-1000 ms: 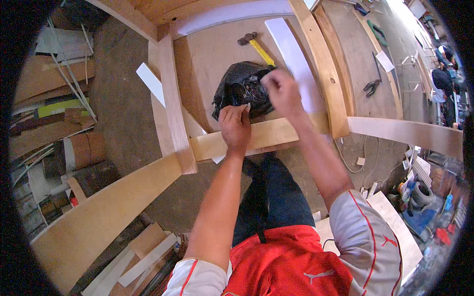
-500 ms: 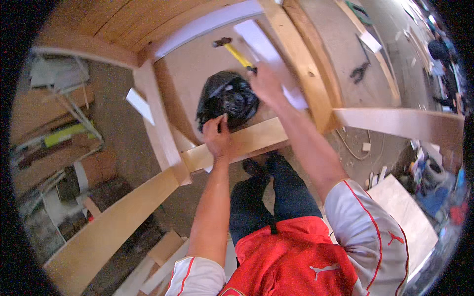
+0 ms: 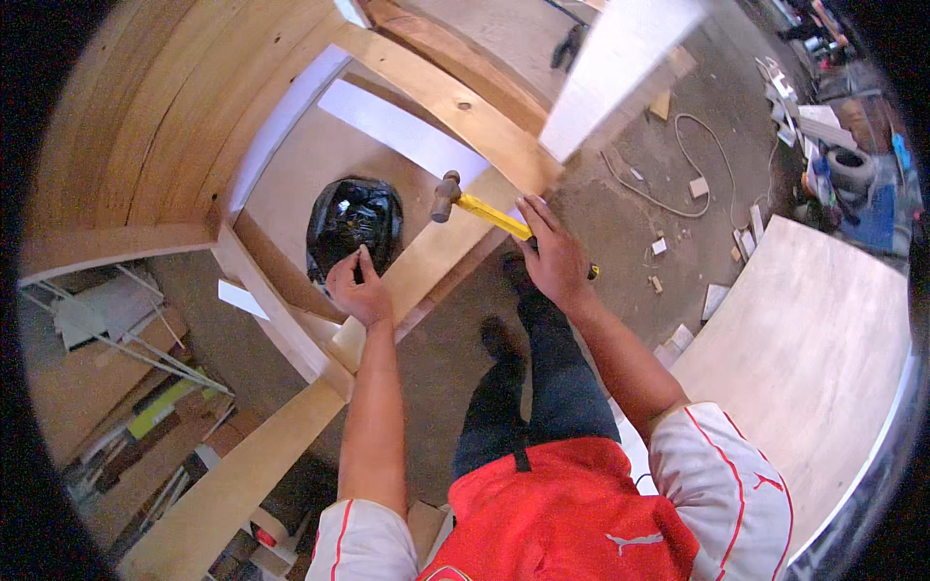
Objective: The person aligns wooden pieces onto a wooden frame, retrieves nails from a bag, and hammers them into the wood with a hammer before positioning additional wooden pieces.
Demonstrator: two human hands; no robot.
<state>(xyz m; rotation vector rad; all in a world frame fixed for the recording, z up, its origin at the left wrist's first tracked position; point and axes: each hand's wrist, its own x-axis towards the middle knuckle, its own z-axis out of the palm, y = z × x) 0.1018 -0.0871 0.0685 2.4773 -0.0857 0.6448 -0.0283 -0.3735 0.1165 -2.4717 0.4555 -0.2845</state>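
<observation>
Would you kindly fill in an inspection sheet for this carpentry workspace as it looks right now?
Surface: pale wooden beam of a timber frame, above a dusty floor.
Job's things: yellow-handled hammer, head over the beam; something small pinched at the beam, too small to identify.
Clutter: black plastic bag inside the frame; wood offcuts on the floor; stacked boards at left.
Hands: right hand grips the hammer handle; left hand pinches at the beam's edge.
Cables: pale cord looped on the floor.
Surroundings: large plywood sheet at right; tyre far right.
</observation>
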